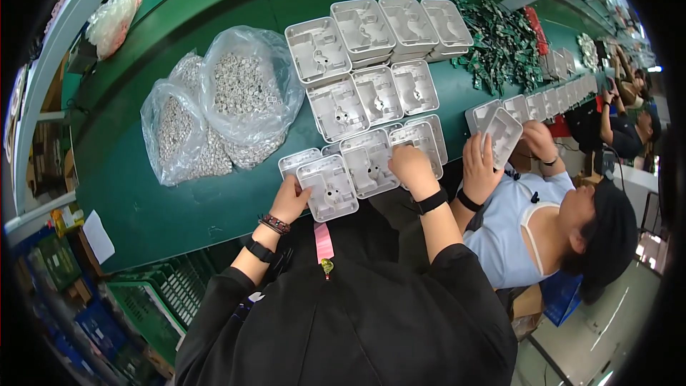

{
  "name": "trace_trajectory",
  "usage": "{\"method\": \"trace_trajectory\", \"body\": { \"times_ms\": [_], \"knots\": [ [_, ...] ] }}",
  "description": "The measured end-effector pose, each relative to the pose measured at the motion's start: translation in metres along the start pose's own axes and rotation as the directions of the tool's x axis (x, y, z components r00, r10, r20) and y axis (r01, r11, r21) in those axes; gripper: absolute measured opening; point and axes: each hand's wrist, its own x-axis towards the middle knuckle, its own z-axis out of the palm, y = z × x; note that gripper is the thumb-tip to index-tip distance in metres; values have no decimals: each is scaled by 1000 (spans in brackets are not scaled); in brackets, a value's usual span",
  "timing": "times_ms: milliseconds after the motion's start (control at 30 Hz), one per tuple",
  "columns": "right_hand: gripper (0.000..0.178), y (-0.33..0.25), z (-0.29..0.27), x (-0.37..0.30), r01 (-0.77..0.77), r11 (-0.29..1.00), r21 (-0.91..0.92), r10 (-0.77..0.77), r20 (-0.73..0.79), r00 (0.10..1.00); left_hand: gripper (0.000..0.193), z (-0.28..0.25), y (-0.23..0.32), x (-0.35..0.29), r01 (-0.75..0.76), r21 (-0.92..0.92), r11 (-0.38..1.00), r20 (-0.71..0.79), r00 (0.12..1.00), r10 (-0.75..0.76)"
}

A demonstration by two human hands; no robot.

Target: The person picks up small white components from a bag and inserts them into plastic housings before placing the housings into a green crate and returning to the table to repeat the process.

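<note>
My left hand (288,201) grips the left edge of a white plastic housing (330,184), thumb over its rim. This open box has moulded ribs and a round boss inside, and sits at the table's near edge. My right hand (411,166) is closed, its fingers curled down into another white housing (421,139) to the right. What its fingertips hold, if anything, is hidden. Between the hands lies a third white housing (368,161). Farther back, several more housings stand in rows, the rearmost in a stack (364,25).
Clear plastic bags (246,86) of small whitish parts lie on the green table (136,221) at left. Green circuit boards (496,39) are heaped at back right. Right beside me, a co-worker (522,221) holds a white housing (504,136). Green crates (153,300) stand below at left.
</note>
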Motion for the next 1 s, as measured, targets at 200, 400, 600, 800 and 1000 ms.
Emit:
{"method": "trace_trajectory", "body": {
  "times_ms": [200,400,600,800,1000],
  "knots": [
    [23,3,-10,8,-31,999,25,27,142,990,22,-1,-12,13,-68,183,981,-118,989,90],
    [18,-4,-12,3,-178,983,39,173,96,980,21,-1,-1,17,-217,457,863,-98,952,291],
    [27,18,-6,2,-205,972,115,200,59,978,30,16,20,18,-53,155,986,-80,995,66],
    [28,17,-11,-3,-197,975,101,201,-33,979,30,16,33,14,-96,301,949,-126,982,140],
    [27,-57,-42,-15,134,990,-43,-141,-304,942,24,-82,-28,-52,1,123,992,-417,907,51]
  ]
}}
